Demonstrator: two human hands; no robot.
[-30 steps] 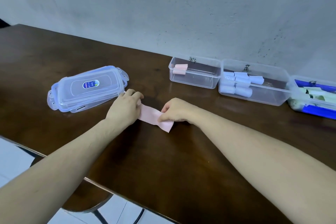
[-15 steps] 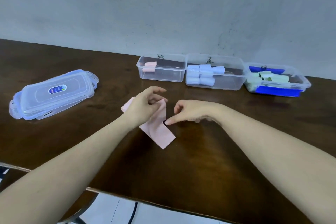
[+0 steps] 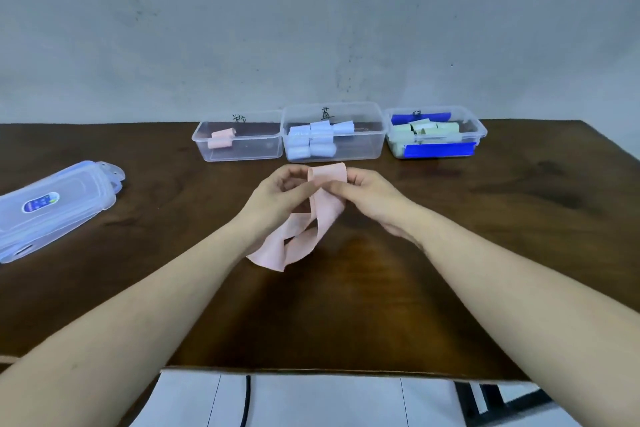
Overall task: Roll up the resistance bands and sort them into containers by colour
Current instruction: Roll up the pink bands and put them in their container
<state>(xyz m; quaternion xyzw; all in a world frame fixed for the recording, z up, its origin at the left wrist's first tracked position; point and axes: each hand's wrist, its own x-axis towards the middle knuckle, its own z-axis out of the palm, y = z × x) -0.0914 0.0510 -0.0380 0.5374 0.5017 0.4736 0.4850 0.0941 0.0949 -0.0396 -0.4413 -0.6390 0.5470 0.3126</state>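
Note:
A pink resistance band (image 3: 320, 215) hangs above the middle of the dark table, its top end pinched between both hands and its lower loop trailing onto the wood. My left hand (image 3: 277, 198) grips it from the left, my right hand (image 3: 367, 196) from the right. Behind stand three clear containers in a row: the left container (image 3: 242, 149) holds two pink rolls (image 3: 221, 138), the middle container (image 3: 360, 144) several pale blue rolls (image 3: 313, 140), the right container (image 3: 478, 133) several pale green rolls (image 3: 429, 131) over something blue.
A stack of clear container lids (image 3: 52, 208) with blue clips lies at the left of the table. The near table edge (image 3: 311, 369) runs below my forearms, with white floor tiles beyond. A grey wall stands right behind the containers.
The band lay flat on the table under both hands; now both hands have lifted its upper end off the surface. The view has swung left, so the containers sit centred.

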